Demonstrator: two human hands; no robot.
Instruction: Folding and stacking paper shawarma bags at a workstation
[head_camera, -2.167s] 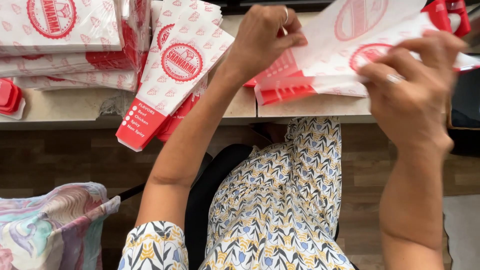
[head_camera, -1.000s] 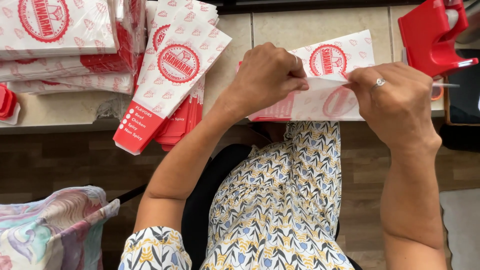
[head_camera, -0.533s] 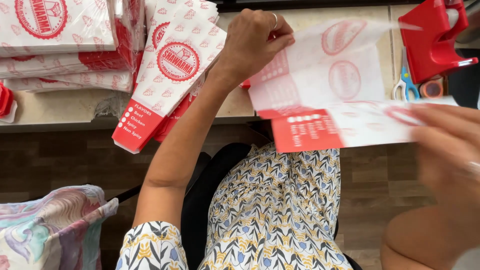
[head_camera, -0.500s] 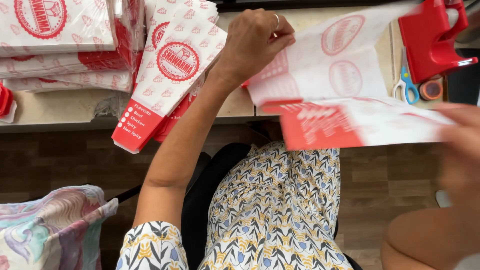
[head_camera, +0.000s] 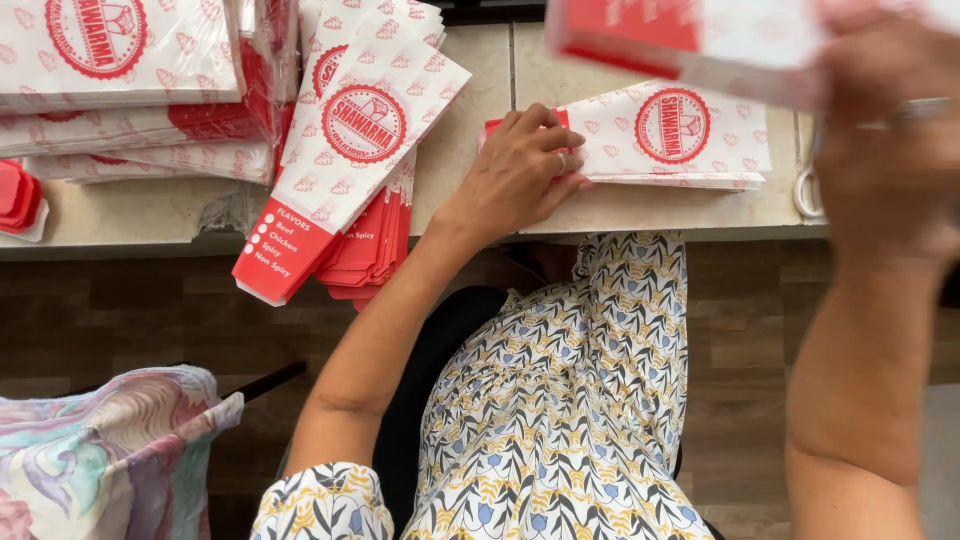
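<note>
Since half a second earlier, the red-and-white paper sleeve (head_camera: 700, 40) has been lifted by the right hand (head_camera: 885, 140) to the upper edge of the view, where it appears blurred; it is held in the right grip. The left hand (head_camera: 520, 170) has been lowered onto the small stack of flat sleeves (head_camera: 680, 135) on the tabletop (head_camera: 470, 110), fingers spread flat, nothing being gripped. A larger fanned pile of sleeves (head_camera: 350, 150) overhangs the tabletop edge to the left, with wrapped bundles (head_camera: 130, 80) beyond. Scissor handles (head_camera: 805, 190) are seen just beside the right wrist.
</note>
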